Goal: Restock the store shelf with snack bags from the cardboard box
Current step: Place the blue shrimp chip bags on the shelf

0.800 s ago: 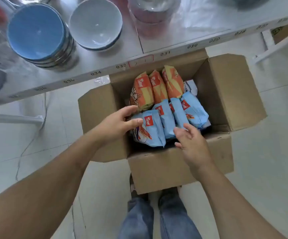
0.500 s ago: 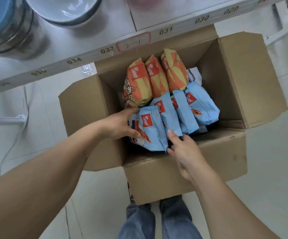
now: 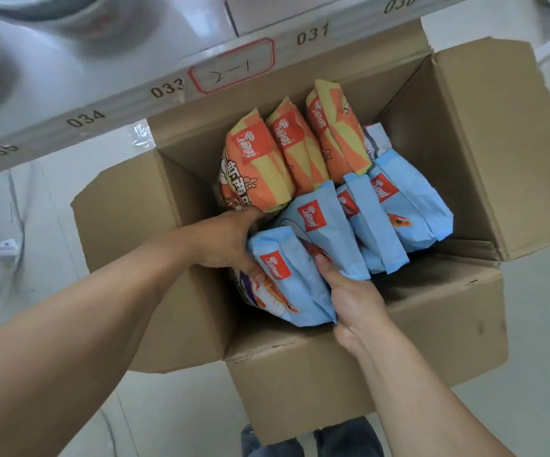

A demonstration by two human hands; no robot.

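At the near end of the cardboard box (image 3: 359, 374): one blue snack bag (image 3: 287, 278), clasped between both hands, long axis running from the box's centre toward its near wall. Left hand (image 3: 224, 242) grips its left flank, fingers curled under; right hand (image 3: 352, 291) holds its right edge, thumb on top. Neither hand is nearer. Count: four blue bags, three orange bags (image 3: 287, 153) at the box's far end, under the shelf (image 3: 102, 94).

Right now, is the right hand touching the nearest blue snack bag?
Touching. The head view shows the right hand gripping the nearest blue snack bag along its right edge, thumb pressed on its front.
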